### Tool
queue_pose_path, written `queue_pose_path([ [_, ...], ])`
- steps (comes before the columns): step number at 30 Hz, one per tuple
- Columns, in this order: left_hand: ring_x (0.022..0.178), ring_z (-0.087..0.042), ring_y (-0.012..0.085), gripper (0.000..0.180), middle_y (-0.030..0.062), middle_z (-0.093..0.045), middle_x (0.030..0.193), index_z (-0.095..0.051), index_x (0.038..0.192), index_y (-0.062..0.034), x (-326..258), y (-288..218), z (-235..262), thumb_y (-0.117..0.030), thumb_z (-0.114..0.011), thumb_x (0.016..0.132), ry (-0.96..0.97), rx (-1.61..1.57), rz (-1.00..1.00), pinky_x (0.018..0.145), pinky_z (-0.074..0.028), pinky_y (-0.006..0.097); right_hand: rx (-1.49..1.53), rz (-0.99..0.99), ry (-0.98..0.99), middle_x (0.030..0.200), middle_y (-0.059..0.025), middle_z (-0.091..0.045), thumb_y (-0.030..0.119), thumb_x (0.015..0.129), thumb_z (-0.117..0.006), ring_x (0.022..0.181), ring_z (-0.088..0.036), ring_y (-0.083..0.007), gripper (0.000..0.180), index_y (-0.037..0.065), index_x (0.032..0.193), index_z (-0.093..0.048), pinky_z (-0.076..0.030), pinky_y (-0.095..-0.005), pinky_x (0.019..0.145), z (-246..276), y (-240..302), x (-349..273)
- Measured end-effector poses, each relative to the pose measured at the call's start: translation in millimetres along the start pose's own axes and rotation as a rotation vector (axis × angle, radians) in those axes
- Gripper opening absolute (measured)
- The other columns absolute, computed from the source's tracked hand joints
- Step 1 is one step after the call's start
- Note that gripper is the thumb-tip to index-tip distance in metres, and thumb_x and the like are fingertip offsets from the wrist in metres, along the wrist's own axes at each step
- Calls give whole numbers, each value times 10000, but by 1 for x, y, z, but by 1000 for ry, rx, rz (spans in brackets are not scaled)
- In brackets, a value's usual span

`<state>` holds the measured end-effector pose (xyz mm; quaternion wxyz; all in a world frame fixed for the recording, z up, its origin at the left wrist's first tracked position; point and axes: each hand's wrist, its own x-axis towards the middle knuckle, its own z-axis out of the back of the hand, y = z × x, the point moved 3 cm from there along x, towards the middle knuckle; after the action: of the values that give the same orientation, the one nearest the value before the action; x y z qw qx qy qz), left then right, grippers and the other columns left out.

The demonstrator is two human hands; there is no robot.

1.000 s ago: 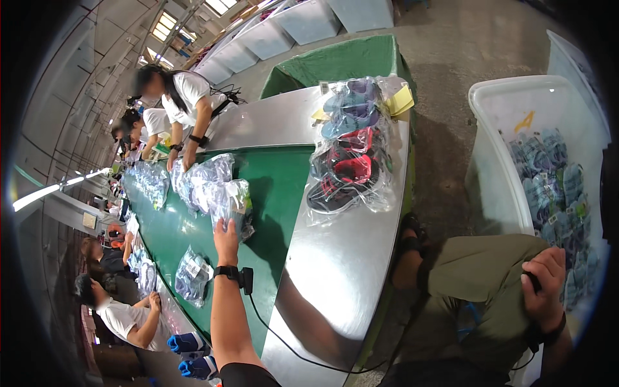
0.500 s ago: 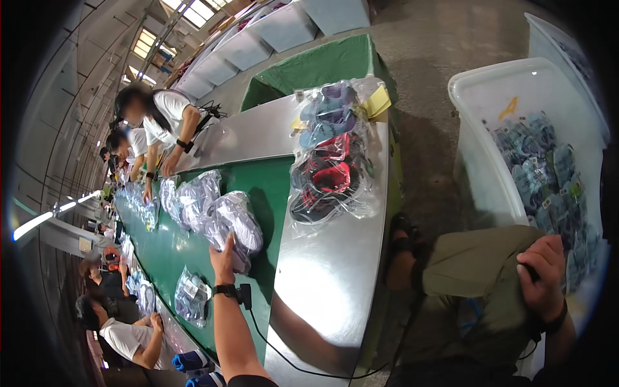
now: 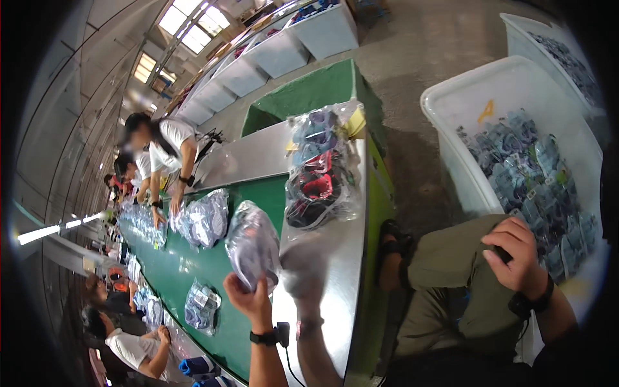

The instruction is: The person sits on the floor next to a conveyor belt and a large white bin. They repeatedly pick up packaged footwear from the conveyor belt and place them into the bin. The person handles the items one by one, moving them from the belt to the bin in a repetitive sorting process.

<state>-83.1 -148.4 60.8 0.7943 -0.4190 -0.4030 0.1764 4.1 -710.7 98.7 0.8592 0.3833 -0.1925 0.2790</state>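
Observation:
My left hand (image 3: 250,300) is closed on the near end of a clear plastic bag with lavender shoes (image 3: 255,242), raised over the edge of the green conveyor belt (image 3: 174,267). Its blurred reflection shows on the metal table (image 3: 316,342). My right hand (image 3: 517,255) rests by my knee with its fingers curled; something dark, too small to make out, shows between thumb and fingers. Further along the belt lie more bagged lavender shoes (image 3: 203,219) and a separate bagged pair (image 3: 202,306). Bagged black-and-red shoes (image 3: 317,193) and bagged blue-purple shoes (image 3: 316,135) lie on the metal corner.
A white bin (image 3: 451,155) of bagged bluish shoes stands at my right, with another bin behind it. Beyond the table end is a green-lined bin (image 3: 303,97). Co-workers (image 3: 171,142) stand along both sides of the belt; one reaches onto it. White bins (image 3: 277,55) line the back.
My left hand has lifted the bagged lavender shoes apart from the other bags and brought them right, toward the metal edge. My right hand has shifted slightly left and up by the knee.

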Motion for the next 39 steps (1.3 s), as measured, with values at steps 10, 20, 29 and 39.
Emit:
queue_pose_path([
  [10,996,-628,223,501,97,-622,1108,-574,1201,0,-128,-162,-68,-186,-866,840,308,160,-545,844,-525,363,633,207,213,1468,-167,-592,296,817,-943,1395,-548,-326,969,40,1590,-418,-476,-470,1132,-31,38,28],
  [20,1140,-663,226,465,111,-670,1292,-569,1435,0,-189,-198,-171,-161,-724,1028,1059,-412,189,1018,-523,356,703,-265,4,1458,-73,-597,67,830,-900,1331,-546,-157,842,49,1558,-477,-510,-383,1094,127,-35,-29],
  [29,1168,-669,181,340,93,-705,1277,-628,1384,2,-189,-138,-166,-61,-693,1056,1117,-311,409,1044,-515,314,135,-841,-624,1297,-102,-698,137,800,-879,1181,-654,-186,775,-33,1473,-534,-513,-351,1047,250,-144,-170],
  [39,1139,-663,159,339,80,-714,1266,-636,1380,5,-184,-122,-158,-99,-699,1064,1106,-214,390,995,-526,294,-653,-1172,-319,1278,-237,-669,235,663,-933,1153,-681,-410,859,21,1406,-559,-545,-452,1004,240,-206,-302],
])
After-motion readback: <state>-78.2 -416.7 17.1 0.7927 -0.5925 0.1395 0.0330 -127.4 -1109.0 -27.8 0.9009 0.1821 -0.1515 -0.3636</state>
